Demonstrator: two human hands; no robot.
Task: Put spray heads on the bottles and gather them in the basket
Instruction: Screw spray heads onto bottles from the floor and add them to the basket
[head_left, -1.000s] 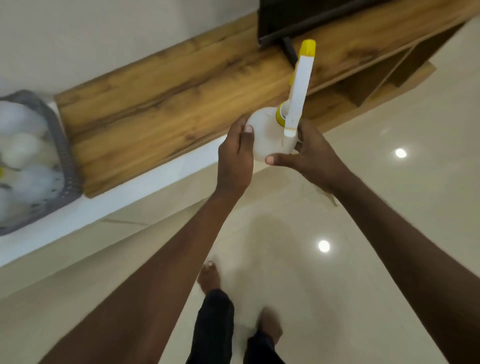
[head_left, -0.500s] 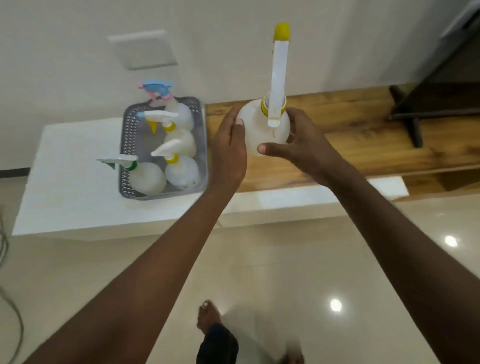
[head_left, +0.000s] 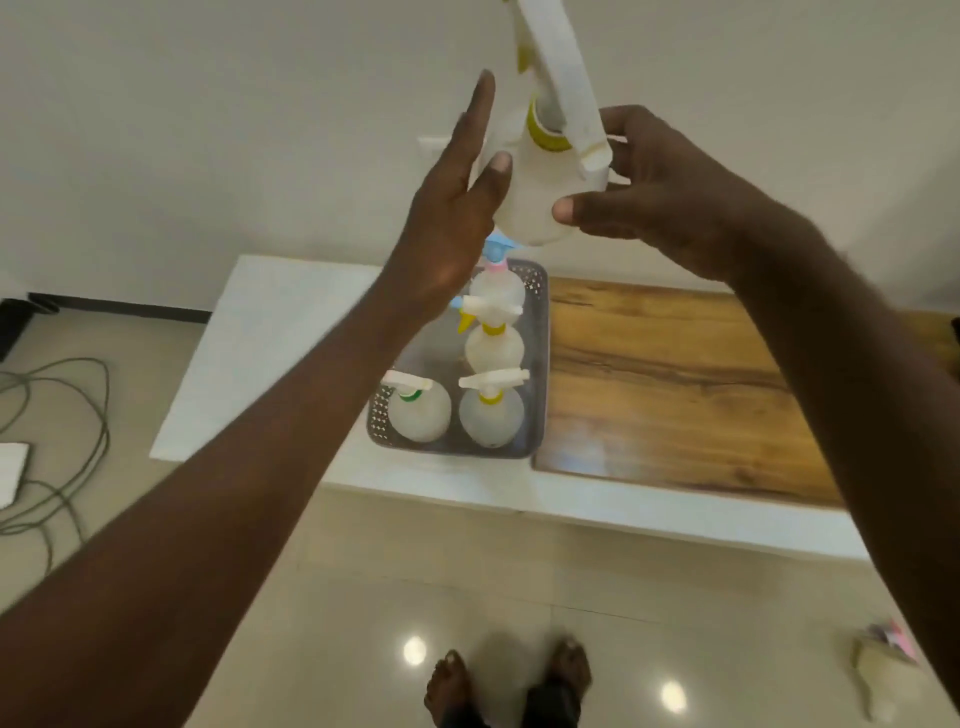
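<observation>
I hold a white spray bottle (head_left: 530, 202) with a yellow collar and a white spray head (head_left: 566, 78) in the air, above the far end of the grey basket (head_left: 540, 364). My right hand (head_left: 670, 192) grips the bottle's right side. My left hand (head_left: 457, 208) lies against its left side, fingers straight and thumb on the front. Several capped bottles stand in the basket: one with a green collar (head_left: 418, 415), two with yellow collars (head_left: 491, 421) (head_left: 493, 348), and one with a pink and blue head (head_left: 496, 283), partly hidden by my left wrist.
The basket stands on a low white slab (head_left: 270, 332) next to a wooden top (head_left: 675, 384). Grey cables (head_left: 62, 415) lie on the floor at the left. Another bottle (head_left: 883, 675) lies on the tiles at the lower right. My feet (head_left: 509, 686) are below.
The bottle has risen and moved over the basket as the view swung left. My left fingers have straightened from a cupped grip.
</observation>
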